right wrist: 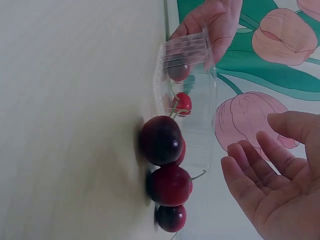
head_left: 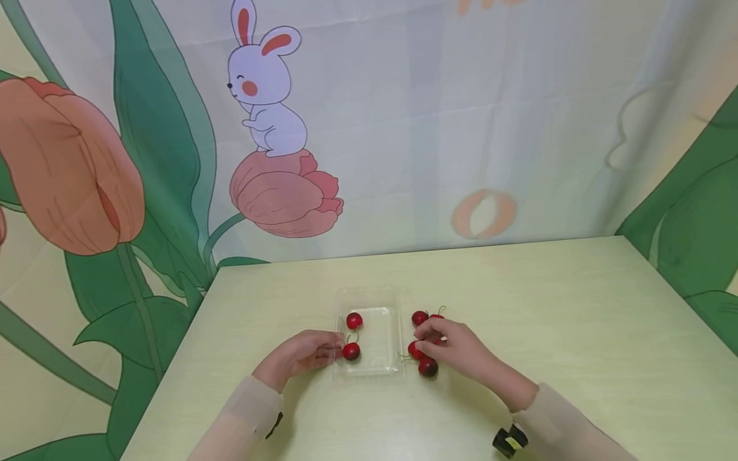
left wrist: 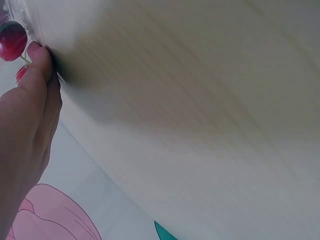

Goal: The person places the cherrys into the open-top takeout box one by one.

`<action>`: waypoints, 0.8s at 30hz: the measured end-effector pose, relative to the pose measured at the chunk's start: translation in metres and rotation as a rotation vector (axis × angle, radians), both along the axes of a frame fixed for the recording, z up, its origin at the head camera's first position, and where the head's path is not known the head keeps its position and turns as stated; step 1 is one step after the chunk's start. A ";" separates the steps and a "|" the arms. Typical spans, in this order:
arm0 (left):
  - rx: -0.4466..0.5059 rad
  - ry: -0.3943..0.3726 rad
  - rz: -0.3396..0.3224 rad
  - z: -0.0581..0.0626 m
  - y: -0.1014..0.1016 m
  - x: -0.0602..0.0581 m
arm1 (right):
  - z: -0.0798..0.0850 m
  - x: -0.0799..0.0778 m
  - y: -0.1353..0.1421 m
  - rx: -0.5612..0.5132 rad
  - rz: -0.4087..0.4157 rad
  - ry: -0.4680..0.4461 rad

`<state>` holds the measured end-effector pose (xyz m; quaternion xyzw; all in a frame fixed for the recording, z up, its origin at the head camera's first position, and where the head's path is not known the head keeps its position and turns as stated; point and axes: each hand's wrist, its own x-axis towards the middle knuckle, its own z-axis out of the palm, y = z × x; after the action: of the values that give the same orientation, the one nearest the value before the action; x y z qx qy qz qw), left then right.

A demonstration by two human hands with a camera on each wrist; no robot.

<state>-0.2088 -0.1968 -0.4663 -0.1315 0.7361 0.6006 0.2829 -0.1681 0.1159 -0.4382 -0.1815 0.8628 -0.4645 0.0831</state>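
Observation:
A clear plastic box (head_left: 377,370) stands on the table with two dark red cherries (head_left: 354,321) inside, along its left side. My left hand (head_left: 305,355) holds the box's left edge, thumb at the rim and fingers against the wall. To the right of the box lie several more stemmed cherries (head_left: 428,367), grouped close together. Above this group hovers my right hand (head_left: 455,346), its fingers loosely bent and apart. In the right wrist view, nothing sits between the right hand's thumb and fingers, and the cherries (right wrist: 170,185) lie beside the fingertips.
The pale table (head_left: 548,307) reaches back to a hanging cloth (head_left: 392,128) printed with tulips and a rabbit. Dark bands (head_left: 510,442) show at the sleeve cuffs.

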 end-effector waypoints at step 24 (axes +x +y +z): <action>0.002 0.007 0.001 0.001 -0.001 0.001 | -0.023 0.005 0.009 0.109 0.062 -0.005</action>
<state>-0.2080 -0.1978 -0.4657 -0.1296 0.7365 0.6019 0.2800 -0.1631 0.1247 -0.4608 -0.2019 0.8805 -0.4146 0.1094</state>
